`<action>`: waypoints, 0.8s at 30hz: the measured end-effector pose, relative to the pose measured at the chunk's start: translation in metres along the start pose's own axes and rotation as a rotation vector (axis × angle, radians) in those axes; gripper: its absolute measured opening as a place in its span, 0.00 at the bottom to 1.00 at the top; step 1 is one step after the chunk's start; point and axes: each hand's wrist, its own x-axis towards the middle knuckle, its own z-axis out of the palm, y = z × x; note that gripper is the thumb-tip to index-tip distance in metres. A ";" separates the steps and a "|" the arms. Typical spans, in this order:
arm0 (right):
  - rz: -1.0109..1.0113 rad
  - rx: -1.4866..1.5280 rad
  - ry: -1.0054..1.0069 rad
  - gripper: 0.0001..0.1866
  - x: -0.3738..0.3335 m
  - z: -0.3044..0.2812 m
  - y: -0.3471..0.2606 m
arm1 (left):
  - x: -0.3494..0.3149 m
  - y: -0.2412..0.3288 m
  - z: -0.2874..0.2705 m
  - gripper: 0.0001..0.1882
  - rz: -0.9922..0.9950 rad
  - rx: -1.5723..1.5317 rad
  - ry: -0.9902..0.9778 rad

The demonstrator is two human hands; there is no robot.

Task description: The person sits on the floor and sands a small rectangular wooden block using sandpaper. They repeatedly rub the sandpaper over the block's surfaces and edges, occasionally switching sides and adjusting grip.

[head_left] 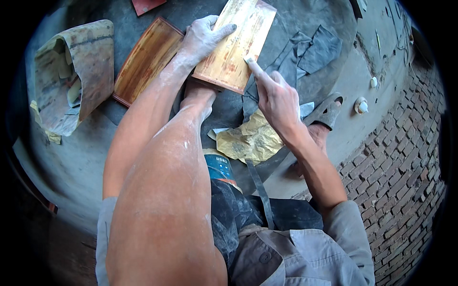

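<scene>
A pale wooden board (241,35) with reddish-brown edges and worn patches lies tilted over my bare ankle. My left hand (200,40), dusted white, grips its left edge, thumb on the top face. At the board's right edge is my right hand (276,97), its index finger stretched to the surface and its other fingers curled under. A small pale bit shows at that fingertip; I cannot make out what it is. Behind my left forearm lies a second wooden piece (148,62), slightly curved with a dark red rim.
At the left stands a curled, stained sheet (93,62) with scraps inside. Crumpled yellow sandpaper (250,138) lies between my legs, near a blue-labelled bucket (220,167). Dark cloth (319,50) lies right of the board. My sandalled foot (327,112) and brick paving (396,157) are farther right.
</scene>
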 end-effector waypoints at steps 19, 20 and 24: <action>-0.007 -0.016 -0.005 0.27 0.023 0.005 0.005 | 0.003 0.003 0.001 0.26 -0.015 -0.103 -0.017; 0.001 -0.004 -0.019 0.27 0.018 0.004 0.004 | 0.001 0.003 0.001 0.26 -0.015 -0.094 -0.009; -0.001 -0.017 -0.017 0.27 0.013 0.001 0.000 | 0.001 0.007 0.000 0.27 -0.015 -0.060 -0.030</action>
